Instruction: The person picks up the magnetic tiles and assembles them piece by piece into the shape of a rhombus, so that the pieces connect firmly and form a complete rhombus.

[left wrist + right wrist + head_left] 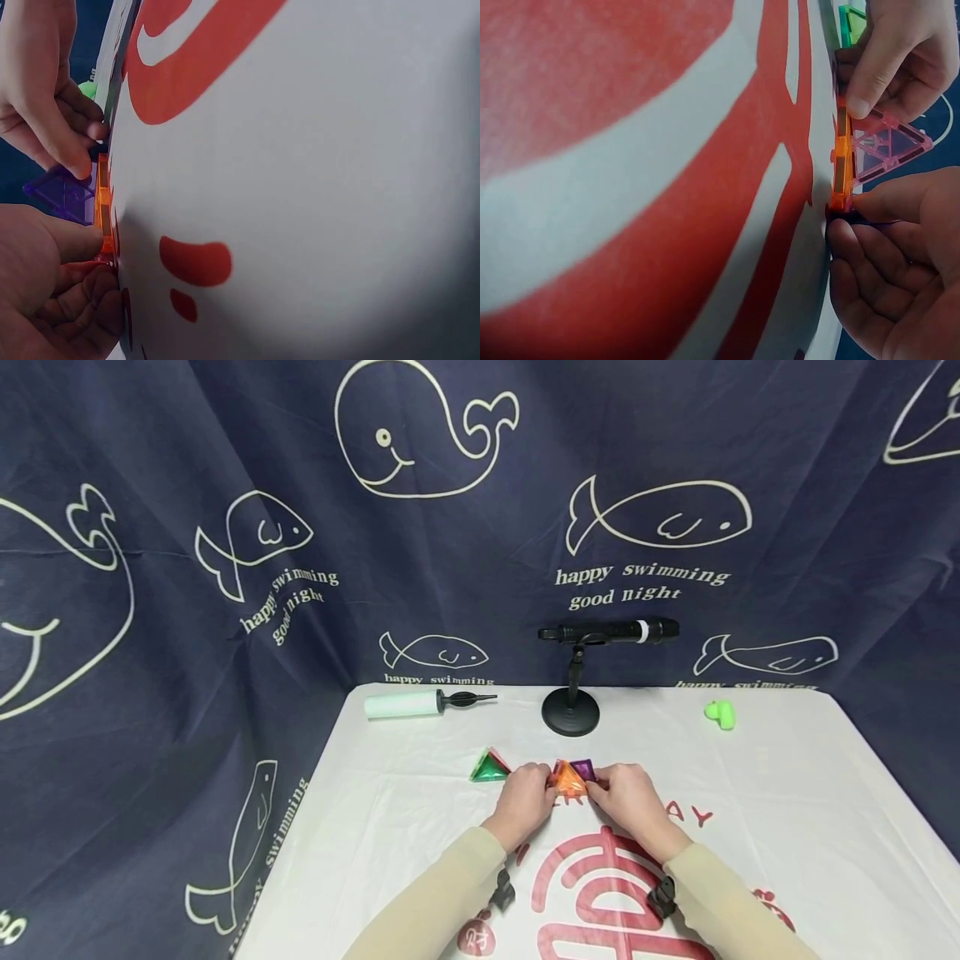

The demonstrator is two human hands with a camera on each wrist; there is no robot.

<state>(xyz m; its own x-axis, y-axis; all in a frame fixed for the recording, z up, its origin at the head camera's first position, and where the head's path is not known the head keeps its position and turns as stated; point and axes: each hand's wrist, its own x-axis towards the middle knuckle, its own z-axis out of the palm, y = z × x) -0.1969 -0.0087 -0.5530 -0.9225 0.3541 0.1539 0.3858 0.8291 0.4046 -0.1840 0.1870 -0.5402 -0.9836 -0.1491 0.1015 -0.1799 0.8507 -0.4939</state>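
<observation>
Both hands are at a small group of translucent magnetic tiles on the white table. An orange triangle tile (570, 780) faces me, with a purple tile (583, 769) behind its right side and a pink triangle tile (892, 142) behind its left. My left hand (525, 803) pinches the group's left corner, thumb (861, 107) at the orange edge and fingers curled beneath. On the opposite corner, my right hand (633, 797) pinches the orange and purple tiles, its other fingers curled below the thumb. Just left of my left hand stands a green triangle tile (491, 767) with pink and light green tiles behind.
A black microphone (611, 632) on a round-based stand (571, 712) stands behind the tiles. Further left lies a pale green hand pump (405, 703); a bright green small object (722, 714) sits at the back right. A dark blue curtain (450, 568) hangs behind the table.
</observation>
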